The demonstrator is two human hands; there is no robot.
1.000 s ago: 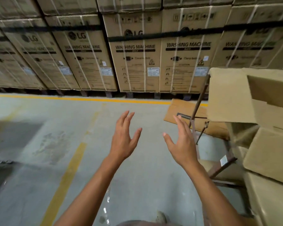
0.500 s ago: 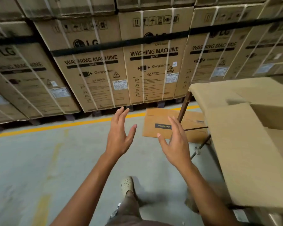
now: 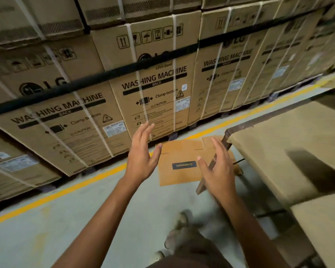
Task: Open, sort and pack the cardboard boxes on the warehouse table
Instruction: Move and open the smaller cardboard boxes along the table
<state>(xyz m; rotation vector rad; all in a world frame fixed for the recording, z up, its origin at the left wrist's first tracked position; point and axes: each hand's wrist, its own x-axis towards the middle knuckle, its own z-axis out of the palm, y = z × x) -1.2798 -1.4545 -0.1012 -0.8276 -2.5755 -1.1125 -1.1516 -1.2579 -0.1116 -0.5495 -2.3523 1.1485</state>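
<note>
Reaching forward over the floor, the person holds both hands up in the head view, palms turned toward each other. The left hand point(image 3: 141, 157) has straight fingers and a spread thumb and grasps nothing. The right hand point(image 3: 219, 169) is likewise released, fingers loosely extended, touching nothing.

The flat box point(image 3: 176, 151), a folded carton with a dark label, lies on the floor ahead of and below the hands, and in the picture it shows in the gap between them. It is not on the table. Its long axis appears to run across the view from left to right, with the flaps on its far edge. Its near left corner lies free on the floor. Its right end passes behind the table leg point(image 3: 202, 185).

The right hand overlaps that end in the picture, so it looks the nearer one, yet the leg stands between it and the cardboard. The left hand has the clearer way down to the free left edge. A two-handed pickup would probably mean stooping and taking the short ends.

To the right, other boxes point(image 3: 269, 161) sit piled on the table. Behind stand strapped cartons point(image 3: 155, 84) marked as washing machines, beyond a yellow line point(image 3: 66, 192).
</note>
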